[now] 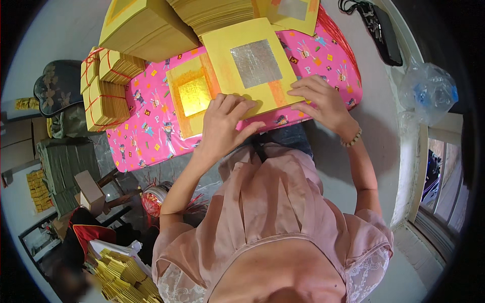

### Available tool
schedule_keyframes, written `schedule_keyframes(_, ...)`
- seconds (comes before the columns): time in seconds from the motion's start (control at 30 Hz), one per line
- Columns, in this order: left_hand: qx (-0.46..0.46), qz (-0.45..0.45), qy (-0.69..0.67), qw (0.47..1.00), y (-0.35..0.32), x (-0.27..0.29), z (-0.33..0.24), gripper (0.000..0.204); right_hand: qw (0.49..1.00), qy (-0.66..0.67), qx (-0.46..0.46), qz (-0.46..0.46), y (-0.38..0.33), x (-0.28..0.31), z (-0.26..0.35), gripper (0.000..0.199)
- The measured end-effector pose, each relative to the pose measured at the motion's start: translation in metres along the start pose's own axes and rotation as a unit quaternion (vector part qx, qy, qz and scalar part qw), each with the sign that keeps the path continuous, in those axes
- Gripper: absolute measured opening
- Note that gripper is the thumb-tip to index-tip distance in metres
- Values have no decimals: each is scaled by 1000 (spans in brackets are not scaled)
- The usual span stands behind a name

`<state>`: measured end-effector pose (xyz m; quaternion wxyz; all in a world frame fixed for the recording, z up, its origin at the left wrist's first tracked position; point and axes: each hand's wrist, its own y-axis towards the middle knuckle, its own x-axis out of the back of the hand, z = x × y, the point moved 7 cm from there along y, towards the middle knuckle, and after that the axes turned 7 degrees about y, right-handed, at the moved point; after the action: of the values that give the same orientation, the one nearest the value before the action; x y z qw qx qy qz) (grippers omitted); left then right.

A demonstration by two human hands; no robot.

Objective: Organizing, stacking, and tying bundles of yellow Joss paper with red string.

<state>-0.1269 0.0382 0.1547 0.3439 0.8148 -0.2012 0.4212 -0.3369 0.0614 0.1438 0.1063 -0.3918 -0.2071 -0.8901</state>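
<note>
Yellow paper sheets (227, 50) with a silver foil square (256, 63) and an orange stripe lie at the front of the pink table. My left hand (222, 118) rests at their near left corner, fingers bent over the edge and thumb stretched apart. At their near right corner is my right hand (321, 101), open, its fingers spread along the side and fingertips at the edge. Partly under my left hand and the silver-foil sheets lies another yellow sheet with a gold foil square (195, 96) framed in orange. Neither hand visibly grips anything.
Tall stacks of yellow paper (146, 35) stand at the table's back. Bundles tied with red string (107, 101) sit at its left end. The pink patterned tablecloth (141, 146) covers the table. Red strands (343, 38) hang at the far right; a clear plastic bag (429, 93) is beyond.
</note>
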Motion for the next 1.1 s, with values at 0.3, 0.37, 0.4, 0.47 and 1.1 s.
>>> schedule_keyframes(0.3,13,-35,12,999,-2,-13,3,20,999,34,2,-20,0,0,-8,14)
schedule_keyframes(0.37,36,-45,-7,998,0,-12,5,14,998,58,-17,5,0,-2,-12,16)
schedule_keyframes(0.4,36,-45,-6,998,0,-11,5,14,998,58,-16,5,1,0,-12,16)
schedule_keyframes(0.47,67,-33,-17,997,0,-12,10,16,998,57,-21,12,3,1,-10,14)
schedule_keyframes(1.1,49,-122,70,989,25,18,6,48,996,-18,72,-49,61,26,-7,13)
